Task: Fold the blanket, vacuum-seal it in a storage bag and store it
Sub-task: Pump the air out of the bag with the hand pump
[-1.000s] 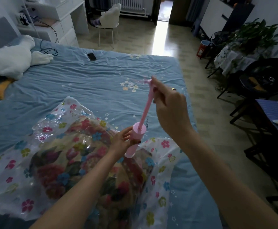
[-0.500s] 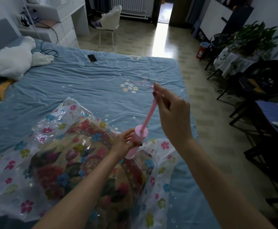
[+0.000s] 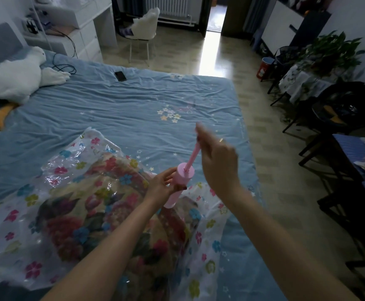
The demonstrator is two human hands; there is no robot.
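Note:
A folded floral blanket (image 3: 86,216) lies inside a clear storage bag (image 3: 14,216) printed with small flowers, on the blue bed (image 3: 123,109). A pink hand pump (image 3: 180,183) stands tilted on the bag. My left hand (image 3: 163,184) grips the pump's barrel. My right hand (image 3: 217,161) holds the top of the pump's thin pink plunger rod (image 3: 193,156), which sticks partly out of the barrel. The rod's handle is hidden in my fingers.
A white plush goose (image 3: 14,77) lies at the bed's far left, a black phone (image 3: 120,76) and a cable near the far edge. Right of the bed are dark chairs (image 3: 338,118), a plant table (image 3: 303,81) and a red bin (image 3: 264,67). A white chair (image 3: 144,29) stands beyond.
My right hand has moved down toward the barrel, pushing the plunger rod in, so less of the rod shows. My left hand keeps the barrel in place.

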